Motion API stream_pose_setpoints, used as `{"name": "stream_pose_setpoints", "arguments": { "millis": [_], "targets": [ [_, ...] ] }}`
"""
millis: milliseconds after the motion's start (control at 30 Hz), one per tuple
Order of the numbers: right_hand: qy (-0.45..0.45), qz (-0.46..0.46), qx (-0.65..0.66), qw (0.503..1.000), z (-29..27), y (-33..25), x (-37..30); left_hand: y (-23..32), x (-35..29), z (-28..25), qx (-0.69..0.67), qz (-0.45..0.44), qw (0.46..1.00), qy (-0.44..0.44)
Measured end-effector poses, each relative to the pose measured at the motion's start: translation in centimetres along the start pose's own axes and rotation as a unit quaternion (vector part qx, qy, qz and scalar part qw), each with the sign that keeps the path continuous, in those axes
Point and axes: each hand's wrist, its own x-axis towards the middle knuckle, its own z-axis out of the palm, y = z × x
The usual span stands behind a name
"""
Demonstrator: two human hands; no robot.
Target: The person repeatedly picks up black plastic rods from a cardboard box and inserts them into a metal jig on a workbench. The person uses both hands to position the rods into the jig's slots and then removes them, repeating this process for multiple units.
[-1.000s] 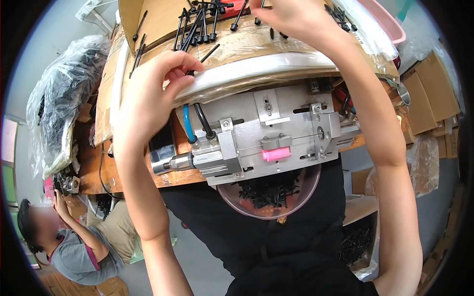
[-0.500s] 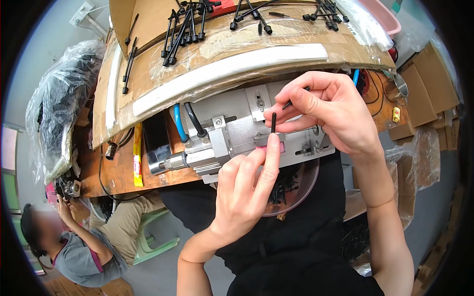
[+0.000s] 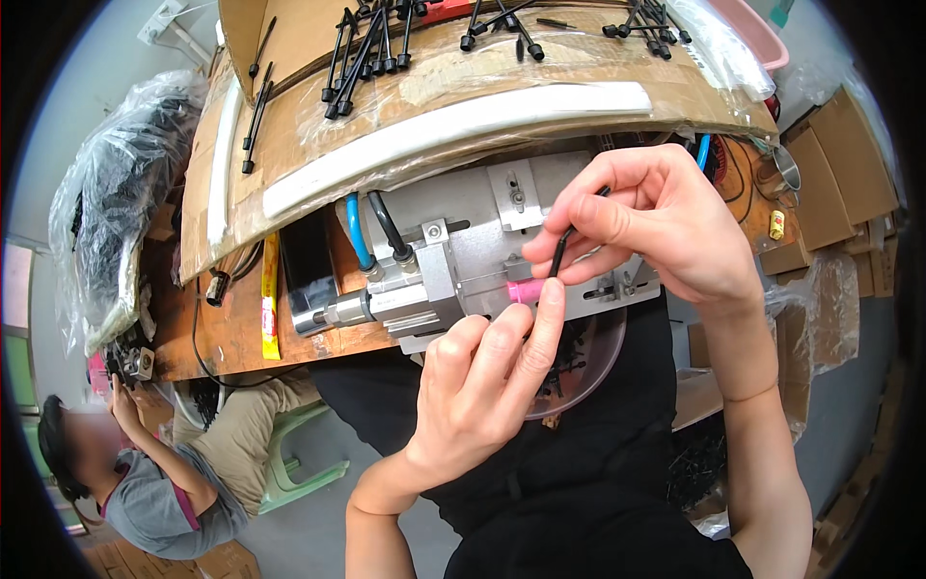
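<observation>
One yellow packet on the bench, then one blue hose and one black hose. Left hand: index tip at the black rod's lower end, thumb hidden, so can't tell if it's gripping. Rod's between the hands, just right of one pink block, long axis steep, top leaning right; could be two end to end. Right hand pinches its upper part.

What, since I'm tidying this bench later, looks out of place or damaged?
Nothing looks spilled, but the black rods lie at mixed angles in loose clusters on the cardboard, so they look untidy. The black piece in the right hand is too small to judge for damage.
</observation>
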Motion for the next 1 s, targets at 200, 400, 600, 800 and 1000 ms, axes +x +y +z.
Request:
{"name": "stream_pose_setpoints", "arguments": {
  "millis": [200,400,600,800,1000],
  "targets": [
    [-0.141,0.107,-0.082,0.981,-1.2,-0.8,0.1,-0.3,-0.9,-0.9,-0.336,-0.029,0.940,-0.051],
    [0.010,-0.002,-0.154,0.988,-0.8,2.1,-1.1,3.5,-2.4,1.6,-0.204,-0.133,0.969,-0.046],
    [0.146,-0.083,-0.158,0.973,0.2,1.6,-3.8,4.2,-2.4,4.4,-0.077,-0.158,0.975,-0.136],
    [0.200,-0.125,-0.150,0.960,0.4,2.1,-5.0,3.6,-1.9,4.5,-0.025,-0.118,0.983,-0.142],
    [0.221,-0.189,-0.268,0.918,-0.5,1.9,-3.2,3.4,-1.5,3.1,-0.122,-0.167,0.962,-0.177]
  ]
}}
